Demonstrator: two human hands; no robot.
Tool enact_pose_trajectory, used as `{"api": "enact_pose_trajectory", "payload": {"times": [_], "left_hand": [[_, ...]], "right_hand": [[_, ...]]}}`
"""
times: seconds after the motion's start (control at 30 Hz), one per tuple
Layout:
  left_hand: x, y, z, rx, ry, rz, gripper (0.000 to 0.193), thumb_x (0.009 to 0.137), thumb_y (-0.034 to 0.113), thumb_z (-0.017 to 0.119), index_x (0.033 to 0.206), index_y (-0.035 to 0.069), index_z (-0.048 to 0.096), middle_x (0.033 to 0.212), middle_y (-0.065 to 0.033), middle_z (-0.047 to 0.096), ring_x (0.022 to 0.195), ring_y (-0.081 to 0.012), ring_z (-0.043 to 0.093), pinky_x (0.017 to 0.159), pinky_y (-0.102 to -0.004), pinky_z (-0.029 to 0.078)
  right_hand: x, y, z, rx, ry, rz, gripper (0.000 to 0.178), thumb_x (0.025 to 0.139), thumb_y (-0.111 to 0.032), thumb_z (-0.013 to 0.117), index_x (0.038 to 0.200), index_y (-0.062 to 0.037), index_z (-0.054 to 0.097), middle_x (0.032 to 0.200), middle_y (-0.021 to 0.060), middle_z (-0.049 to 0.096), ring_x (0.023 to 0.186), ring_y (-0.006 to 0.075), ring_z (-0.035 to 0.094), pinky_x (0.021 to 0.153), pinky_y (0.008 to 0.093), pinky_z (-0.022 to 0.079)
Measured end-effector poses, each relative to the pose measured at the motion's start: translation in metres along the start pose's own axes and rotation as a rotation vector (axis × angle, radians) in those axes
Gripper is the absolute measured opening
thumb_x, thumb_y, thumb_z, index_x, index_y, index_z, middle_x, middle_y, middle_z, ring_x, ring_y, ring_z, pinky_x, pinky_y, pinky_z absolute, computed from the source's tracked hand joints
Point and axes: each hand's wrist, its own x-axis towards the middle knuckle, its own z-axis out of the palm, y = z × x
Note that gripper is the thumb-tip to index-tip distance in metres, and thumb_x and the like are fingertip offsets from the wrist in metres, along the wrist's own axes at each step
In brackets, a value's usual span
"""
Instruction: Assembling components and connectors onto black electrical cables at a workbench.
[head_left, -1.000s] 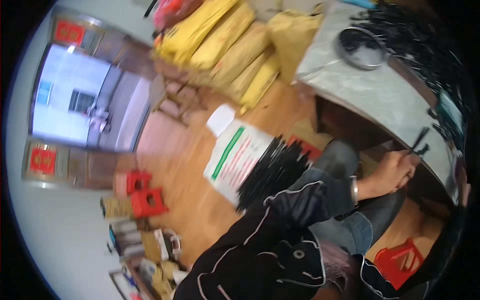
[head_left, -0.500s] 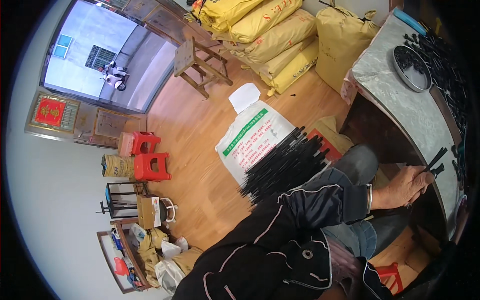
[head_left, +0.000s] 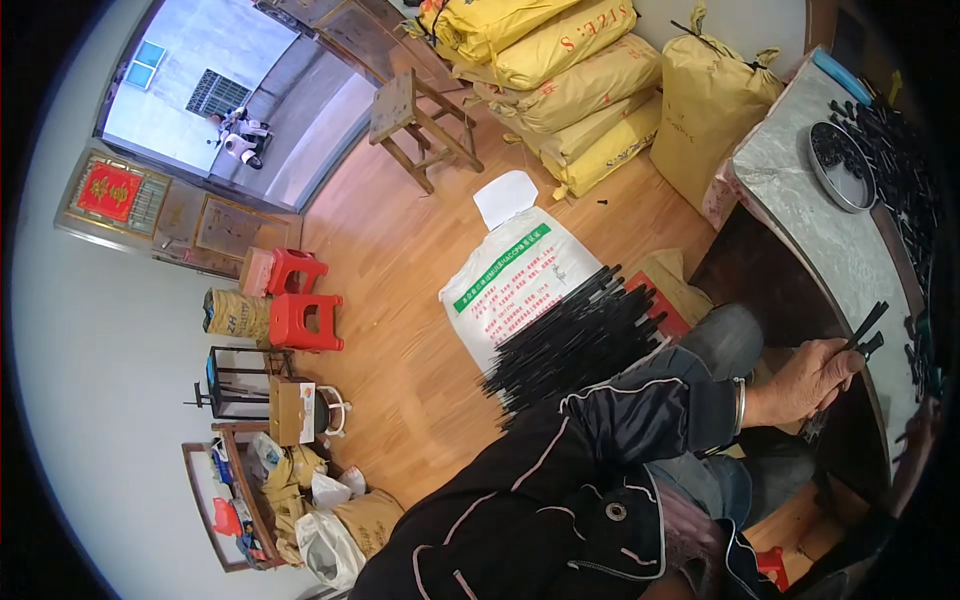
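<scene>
Black strips [head_left: 866,326]: handling in progress, apparently unfinished.
Left hand [head_left: 803,384]: grip pinching strips by worktop [head_left: 795,170] edge; right hand [head_left: 918,430]: dim rim, grip cannot be told. Black parts [head_left: 897,165]: worktop, dish [head_left: 851,191]. Strip pile [head_left: 575,345]: sack [head_left: 500,285], done or waiting unclear.

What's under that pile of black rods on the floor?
A white sheet with a green band shows past the black rods and runs beneath them. The part they cover is hidden, so anything else there can't be seen.
</scene>
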Motion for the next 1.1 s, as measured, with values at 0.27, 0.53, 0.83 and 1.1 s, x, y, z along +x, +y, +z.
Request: {"api": "enact_pose_trajectory", "payload": {"times": [0.27,0.53,0.83,1.1], "left_hand": [[-0.006,0.009,0.011,-0.017,-0.058,0.027,0.052,0.092,0.057,0.047,0.088,0.006,0.054,0.052,0.0039,0.041,0.043,-0.0024,0.040,0.038,-0.0196,0.029],[-0.011,0.010,0.010,-0.048,-0.002,0.099,0.052,0.092,0.055,0.050,0.087,0.004,0.057,0.054,0.0029,0.045,0.044,-0.0033,0.041,0.039,-0.0201,0.030],[-0.018,0.012,0.015,-0.004,0.008,0.104,0.051,0.095,0.051,0.049,0.082,0.003,0.058,0.055,0.0029,0.045,0.047,-0.0026,0.042,0.041,-0.0215,0.031],[-0.014,0.007,0.019,-0.040,0.012,0.079,0.052,0.090,0.057,0.053,0.086,0.004,0.055,0.055,0.0042,0.044,0.046,-0.0020,0.041,0.041,-0.0212,0.032]], "right_hand": [[-0.022,0.078,0.048,0.677,-0.180,-0.006,0.014,0.096,-0.024,0.055,0.096,-0.0100,0.055,0.068,-0.0060,0.038,0.057,0.0042,0.036,0.051,0.0216,0.027],[-0.040,0.067,0.055,0.686,-0.334,-0.135,0.018,0.096,-0.019,0.057,0.104,-0.0023,0.057,0.084,-0.0031,0.051,0.071,0.0056,0.043,0.064,0.0206,0.034],[-0.063,0.068,0.067,0.544,-0.030,-0.116,0.022,0.098,-0.018,0.054,0.110,0.0006,0.057,0.094,0.0017,0.059,0.078,0.0079,0.053,0.068,0.0249,0.044],[-0.065,0.063,0.062,0.647,-0.081,-0.191,0.019,0.098,-0.015,0.053,0.109,-0.0004,0.058,0.096,0.0008,0.058,0.082,0.0073,0.051,0.073,0.0232,0.041]]}}
